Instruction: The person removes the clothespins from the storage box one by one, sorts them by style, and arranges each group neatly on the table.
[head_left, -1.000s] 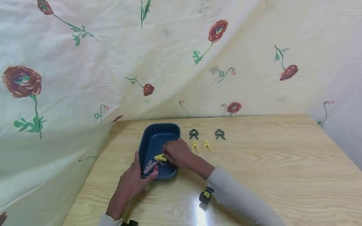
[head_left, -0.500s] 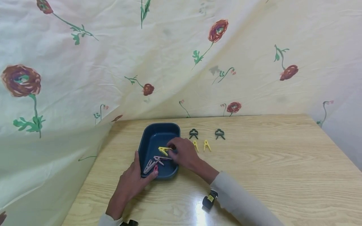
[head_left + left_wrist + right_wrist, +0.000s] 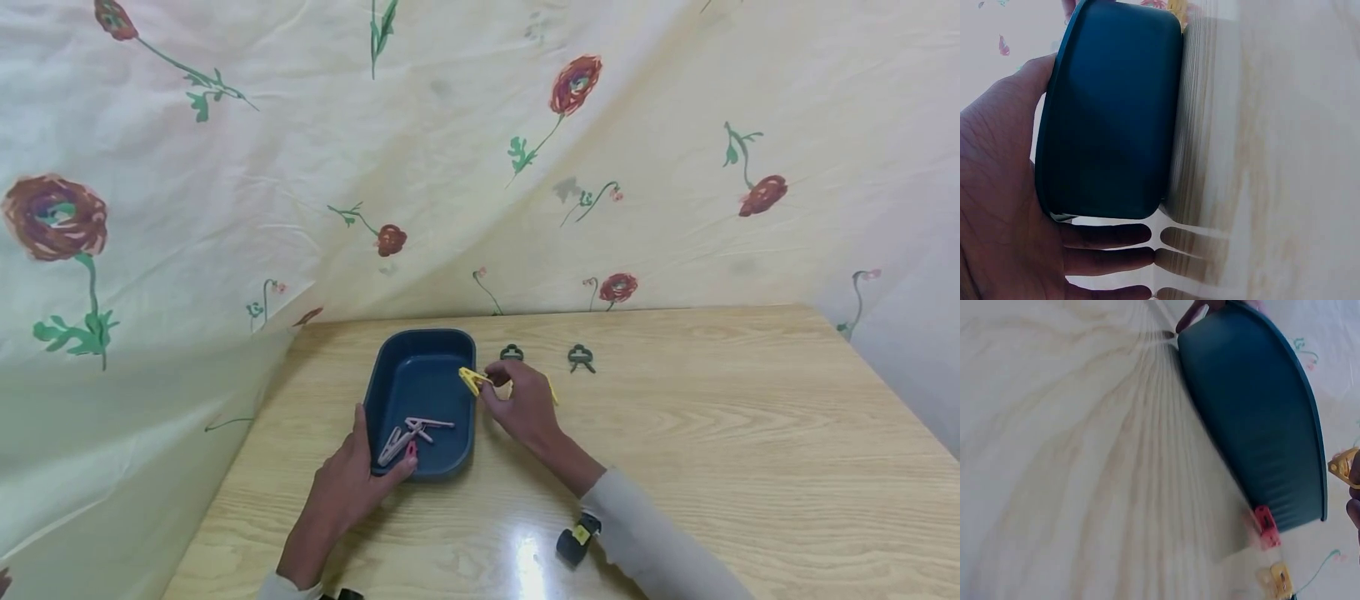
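My right hand [image 3: 522,406] pinches a yellow clothespin [image 3: 472,380] above the right rim of a blue plastic bin [image 3: 377,367]. The left hand [image 3: 347,481] rests at the bin's near left corner, thumb over the front rim, fingers straight along the side, as the left wrist view shows. Inside the bin near that thumb lie pale clothespins [image 3: 392,445] and a pink clothespin [image 3: 411,450]. On the table, another yellow clothespin [image 3: 553,390] is mostly hidden behind the right hand. The right wrist view shows a red-pink clothespin [image 3: 1266,527] and a yellow one [image 3: 1281,580] beside the bin.
Two dark green clips, a left one [image 3: 512,352] partly covered by my hand and a right one [image 3: 581,358], lie toward the back of the wooden table [image 3: 712,433]. A flowered cloth [image 3: 450,167] hangs behind and to the left.
My right hand has lifted the yellow clothespin from among the pale ones and carried it up and right to the bin's right rim. The left hand has stayed in place.
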`<state>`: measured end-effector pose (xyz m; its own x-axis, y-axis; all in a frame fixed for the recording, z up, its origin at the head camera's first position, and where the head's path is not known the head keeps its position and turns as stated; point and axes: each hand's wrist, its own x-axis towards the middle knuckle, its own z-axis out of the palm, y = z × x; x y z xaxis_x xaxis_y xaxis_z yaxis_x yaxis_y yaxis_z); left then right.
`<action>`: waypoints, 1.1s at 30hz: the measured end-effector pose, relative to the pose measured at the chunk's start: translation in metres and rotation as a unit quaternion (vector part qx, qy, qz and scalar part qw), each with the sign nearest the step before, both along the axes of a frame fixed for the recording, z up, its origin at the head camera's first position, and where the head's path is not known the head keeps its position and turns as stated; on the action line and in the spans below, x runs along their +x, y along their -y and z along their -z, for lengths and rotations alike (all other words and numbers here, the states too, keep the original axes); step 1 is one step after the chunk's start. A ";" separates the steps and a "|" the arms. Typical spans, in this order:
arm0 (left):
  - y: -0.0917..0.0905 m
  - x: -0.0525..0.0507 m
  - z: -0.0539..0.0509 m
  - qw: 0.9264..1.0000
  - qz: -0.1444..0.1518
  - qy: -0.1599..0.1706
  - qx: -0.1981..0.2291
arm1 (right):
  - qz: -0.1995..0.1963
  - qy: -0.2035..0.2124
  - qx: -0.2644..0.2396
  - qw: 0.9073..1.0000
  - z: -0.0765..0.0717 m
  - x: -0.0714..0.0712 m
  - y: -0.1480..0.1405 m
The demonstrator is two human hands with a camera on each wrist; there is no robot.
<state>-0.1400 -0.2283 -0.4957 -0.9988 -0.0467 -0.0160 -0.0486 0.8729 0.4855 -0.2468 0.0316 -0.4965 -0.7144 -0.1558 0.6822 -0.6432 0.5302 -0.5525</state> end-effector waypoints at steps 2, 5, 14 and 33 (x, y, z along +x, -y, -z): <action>-0.001 0.000 0.001 1.000 0.000 -0.003 0.000 | 0.016 0.004 -0.001 1.000 0.003 0.000 -0.008; -0.002 0.000 0.001 1.000 0.006 -0.003 0.000 | 0.046 0.010 -0.002 0.999 0.007 0.002 -0.022; -0.002 0.003 -0.002 1.000 0.000 -0.001 0.001 | 0.127 0.028 0.000 0.992 0.017 0.004 -0.074; 0.000 0.002 -0.003 1.000 0.003 0.006 0.004 | 0.212 0.151 0.100 0.960 0.025 0.015 -0.124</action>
<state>-0.1384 -0.2279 -0.4930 -0.9988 -0.0404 -0.0293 -0.0496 0.8691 0.4922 -0.2317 0.1554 -0.5220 -0.9029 0.0865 0.4210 -0.1723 0.8246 -0.5389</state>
